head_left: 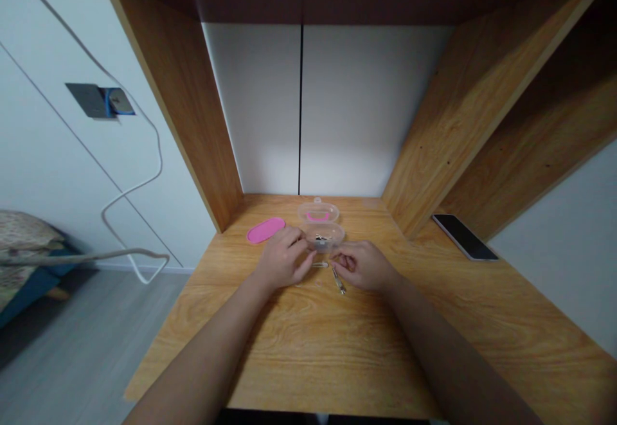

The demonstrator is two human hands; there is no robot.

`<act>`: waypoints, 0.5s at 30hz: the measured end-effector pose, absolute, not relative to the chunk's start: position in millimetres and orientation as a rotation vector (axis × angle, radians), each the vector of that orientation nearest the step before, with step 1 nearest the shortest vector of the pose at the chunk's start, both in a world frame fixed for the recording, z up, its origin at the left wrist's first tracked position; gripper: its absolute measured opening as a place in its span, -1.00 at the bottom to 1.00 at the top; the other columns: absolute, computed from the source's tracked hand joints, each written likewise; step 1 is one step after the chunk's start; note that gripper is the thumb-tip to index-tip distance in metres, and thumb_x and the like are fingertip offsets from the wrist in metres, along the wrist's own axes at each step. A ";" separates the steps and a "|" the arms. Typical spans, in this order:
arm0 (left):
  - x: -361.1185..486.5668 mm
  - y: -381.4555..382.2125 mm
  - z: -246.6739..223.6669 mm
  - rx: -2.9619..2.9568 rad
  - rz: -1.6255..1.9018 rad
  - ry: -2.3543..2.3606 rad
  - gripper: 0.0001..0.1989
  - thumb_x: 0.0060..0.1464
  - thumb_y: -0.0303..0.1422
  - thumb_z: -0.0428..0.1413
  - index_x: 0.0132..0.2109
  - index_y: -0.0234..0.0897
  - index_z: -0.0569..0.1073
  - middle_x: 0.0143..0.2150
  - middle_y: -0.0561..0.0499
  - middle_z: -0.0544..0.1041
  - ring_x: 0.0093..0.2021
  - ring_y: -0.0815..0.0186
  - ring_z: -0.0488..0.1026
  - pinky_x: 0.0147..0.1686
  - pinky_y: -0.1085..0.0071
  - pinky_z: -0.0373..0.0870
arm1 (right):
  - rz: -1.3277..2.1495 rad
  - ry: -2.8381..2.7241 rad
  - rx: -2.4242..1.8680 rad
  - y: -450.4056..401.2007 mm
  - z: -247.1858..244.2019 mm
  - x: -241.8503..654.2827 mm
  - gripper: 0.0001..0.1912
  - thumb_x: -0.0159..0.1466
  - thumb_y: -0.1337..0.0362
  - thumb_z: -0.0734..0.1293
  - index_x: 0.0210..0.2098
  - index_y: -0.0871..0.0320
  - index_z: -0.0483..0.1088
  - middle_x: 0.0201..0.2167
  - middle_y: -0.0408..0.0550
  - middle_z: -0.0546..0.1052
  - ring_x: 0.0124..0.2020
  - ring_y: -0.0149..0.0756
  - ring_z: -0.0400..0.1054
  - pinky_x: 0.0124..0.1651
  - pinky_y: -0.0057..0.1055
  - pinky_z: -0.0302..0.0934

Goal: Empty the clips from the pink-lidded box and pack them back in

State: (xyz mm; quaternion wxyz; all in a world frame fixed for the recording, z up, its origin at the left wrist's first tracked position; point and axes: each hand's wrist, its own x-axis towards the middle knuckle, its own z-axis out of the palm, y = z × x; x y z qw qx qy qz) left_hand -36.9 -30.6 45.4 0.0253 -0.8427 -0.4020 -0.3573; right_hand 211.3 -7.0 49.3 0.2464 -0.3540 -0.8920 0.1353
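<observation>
So R hand, grip pressed together, by metal tool, long axis toward body.

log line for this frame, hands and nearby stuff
left hand: at clear plastic case | right hand: beside small metal tool | pink oval piece: on wooden desk

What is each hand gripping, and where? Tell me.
Cannot tell; the left hand and right hand sit at a clear plastic case.

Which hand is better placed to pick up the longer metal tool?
Right, probably: the right hand is next to the longer metal tool; the left hand is farther away, by the clear case.
</observation>
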 end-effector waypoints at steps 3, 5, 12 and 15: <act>-34.0 -33.1 47.4 -2.824 -0.840 -1.206 -0.78 0.23 -0.20 0.08 -0.16 -0.17 0.57 -0.24 -0.12 0.52 -0.19 0.14 0.49 -0.15 0.22 0.45 | 0.440 -2.564 -1.096 -6.2 52.6 213.2 -0.88 0.21 0.20 0.40 -0.44 0.08 0.50 -0.58 -0.21 0.51 -0.57 -0.40 0.31 -0.45 -0.45 0.09; -30.1 -32.4 44.7 -2.884 -0.745 -1.212 -0.79 0.22 -0.19 0.10 -0.20 -0.16 0.58 -0.28 -0.10 0.52 -0.23 0.15 0.50 -0.20 0.26 0.44 | 0.468 -2.607 -1.201 -5.1 53.7 213.6 -0.77 0.16 0.11 0.45 -0.52 0.09 0.46 -0.60 -0.20 0.50 -0.59 -0.41 0.30 -0.49 -0.46 0.03; -24.4 -27.1 31.1 -2.878 -0.771 -1.332 -0.81 0.17 -0.21 0.14 -0.33 -0.17 0.56 -0.34 -0.10 0.50 -0.28 0.13 0.51 -0.25 0.28 0.44 | 0.541 -2.693 -1.390 -10.5 56.1 209.3 -0.76 0.05 0.09 0.49 -0.59 0.08 0.48 -0.64 -0.19 0.51 -0.63 -0.41 0.27 -0.54 -0.45 -0.07; -24.2 -26.2 28.4 -2.867 -0.813 -1.378 -0.82 0.16 -0.23 0.14 -0.36 -0.17 0.55 -0.35 -0.09 0.49 -0.31 0.16 0.51 -0.25 0.30 0.44 | 0.516 -2.691 -1.380 -13.1 55.3 206.2 -0.88 0.03 0.28 0.43 -0.61 0.07 0.46 -0.64 -0.21 0.51 -0.63 -0.41 0.26 -0.53 -0.45 -0.06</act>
